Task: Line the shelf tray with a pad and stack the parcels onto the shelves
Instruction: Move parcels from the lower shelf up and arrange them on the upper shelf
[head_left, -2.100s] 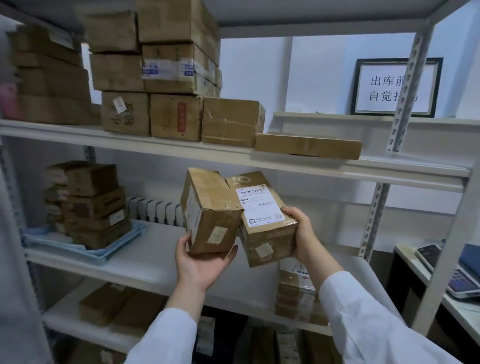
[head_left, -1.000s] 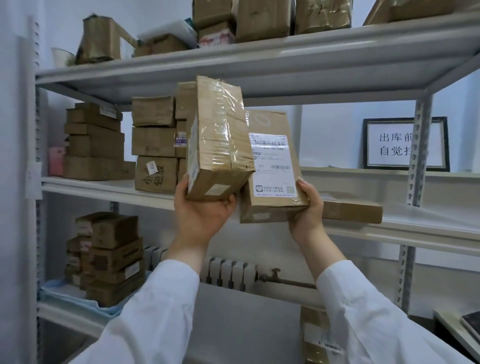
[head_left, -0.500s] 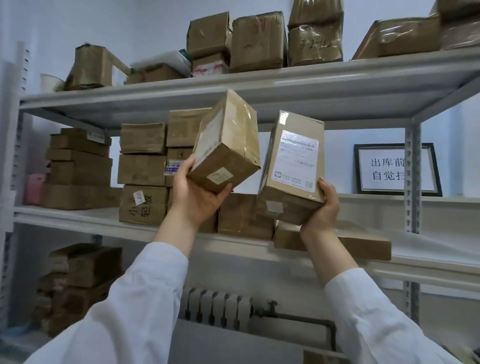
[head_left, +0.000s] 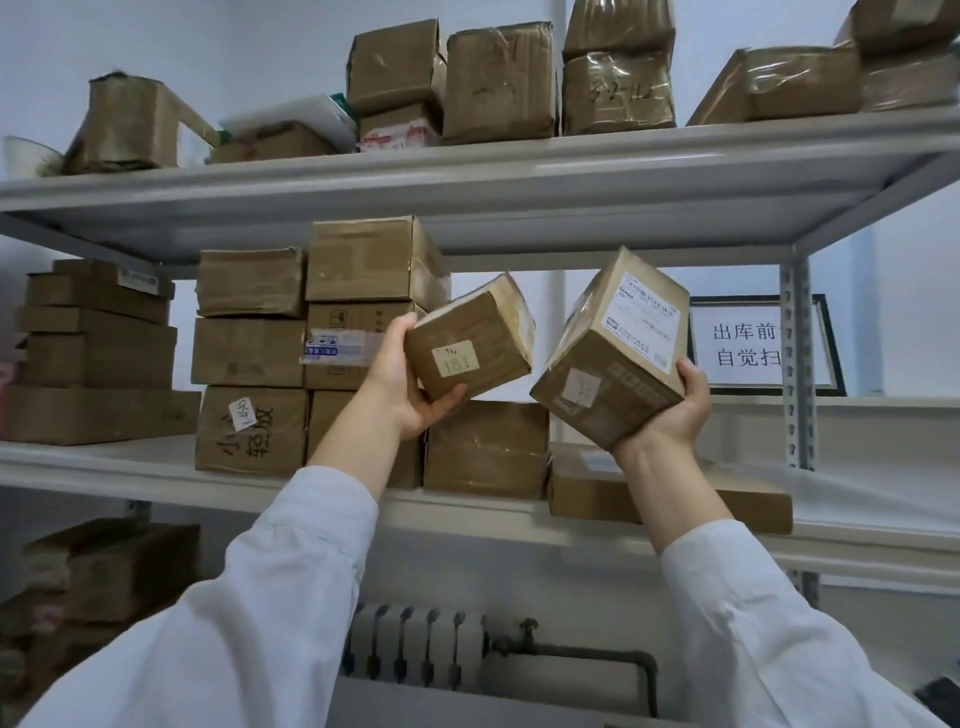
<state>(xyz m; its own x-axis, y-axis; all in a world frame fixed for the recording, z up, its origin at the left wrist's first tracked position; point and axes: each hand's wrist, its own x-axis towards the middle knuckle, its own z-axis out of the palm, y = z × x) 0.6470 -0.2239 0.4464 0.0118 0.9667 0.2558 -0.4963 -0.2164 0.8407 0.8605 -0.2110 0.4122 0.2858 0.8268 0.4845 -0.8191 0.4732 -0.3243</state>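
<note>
My left hand (head_left: 402, 387) grips a small brown parcel (head_left: 480, 338) bearing a tag marked 181, tilted, just above a lone box (head_left: 485, 449) standing on the middle shelf (head_left: 130, 467). My right hand (head_left: 670, 410) holds a second taped parcel (head_left: 618, 348) with a white shipping label from below, tilted, above a flat box (head_left: 670, 499) lying on the same shelf. Both parcels hang in the air in front of the shelf, a small gap apart.
Stacked cartons (head_left: 311, 343) fill the middle shelf's left half. The top shelf (head_left: 467, 176) carries several taped boxes. A framed sign (head_left: 748, 345) stands behind the upright post (head_left: 797, 364) at the right. A radiator (head_left: 415, 644) sits below, and more boxes (head_left: 104, 571) are at lower left.
Both hands have risen from waist height to the middle shelf. In the last half second the left parcel tipped flatter and moved in over the lone box; the right parcel tilted further.
</note>
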